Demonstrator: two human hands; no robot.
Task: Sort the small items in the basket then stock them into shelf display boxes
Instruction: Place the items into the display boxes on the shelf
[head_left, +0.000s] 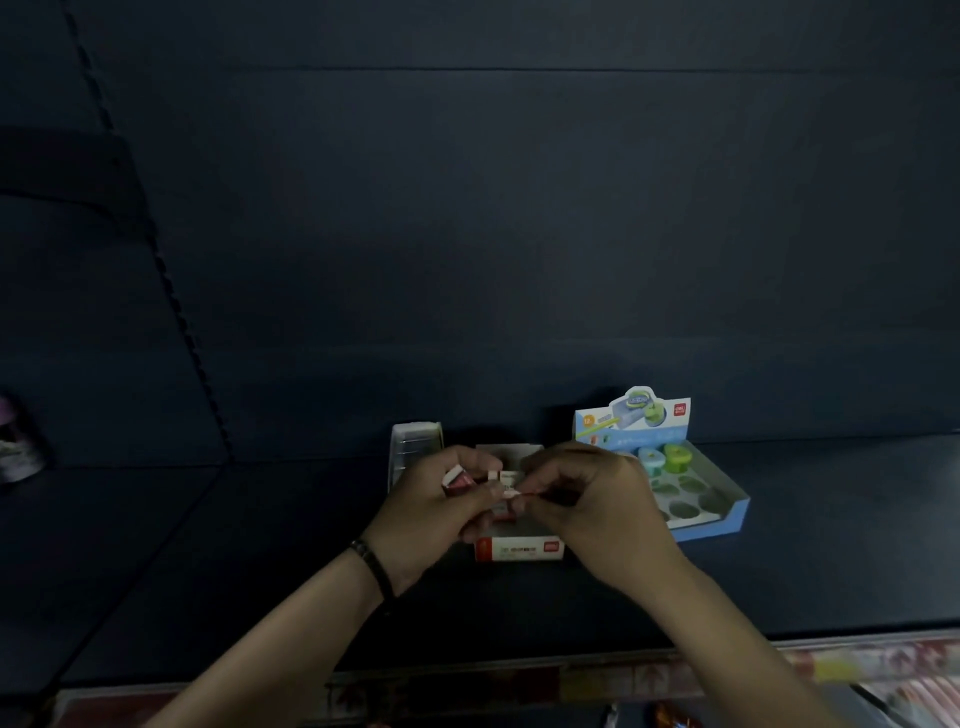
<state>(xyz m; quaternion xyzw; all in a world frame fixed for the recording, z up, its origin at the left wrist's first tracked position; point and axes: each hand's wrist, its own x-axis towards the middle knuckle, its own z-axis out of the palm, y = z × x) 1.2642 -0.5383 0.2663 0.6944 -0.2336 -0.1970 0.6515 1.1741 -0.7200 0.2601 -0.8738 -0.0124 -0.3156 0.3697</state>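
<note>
Dark shelf deck (260, 571), dim light, back panel behind it. Landmark: red-and-white display box (519, 551), standing mid-shelf with its open top up. Just right of it, a larger blue display box (727, 512) with an upright header card; most of its moulded wells show bare, and a teal sharpener (649, 460) and a green sharpener (678, 457) sit in the back row. Just left of the landmark and slightly behind it, a narrow clear box (410, 441), contents not readable. Both hands are over the landmark box. Left hand (426, 519) is curled round a small red-and-white block (458, 480), a dark wristband (371, 564) on its wrist. Right hand (602, 509) pinches a small white piece (511, 492) at its fingertips, meeting the left hand's fingers directly above the box opening. Far left of the landmark, a blurred purple object (15, 447).
</note>
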